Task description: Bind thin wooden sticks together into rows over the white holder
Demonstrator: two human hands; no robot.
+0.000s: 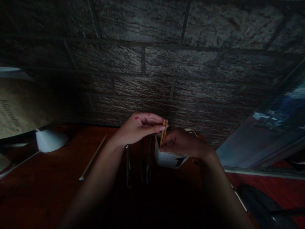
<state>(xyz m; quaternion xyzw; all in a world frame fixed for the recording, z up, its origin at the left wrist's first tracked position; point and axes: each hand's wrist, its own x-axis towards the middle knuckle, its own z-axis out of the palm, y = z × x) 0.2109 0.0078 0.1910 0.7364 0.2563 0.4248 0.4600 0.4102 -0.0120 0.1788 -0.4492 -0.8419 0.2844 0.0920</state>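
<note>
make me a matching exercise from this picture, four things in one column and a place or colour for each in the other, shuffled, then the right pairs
Things
1. wooden sticks
2. container
3. thin rod
4. brick wall

Places and colours
A. lying on the brown table, left of the left hand
B. dark grey, in the background
C. pinched at the left hand's fingertips
D. white with a black mark

Pairs: 1-C, 2-D, 3-A, 4-B

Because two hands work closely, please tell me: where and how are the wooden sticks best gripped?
Probably pinch the wooden sticks near their tops, from the left: they stand nearly upright, tops above the white container, while the right hand crowds their lower right side.
</note>
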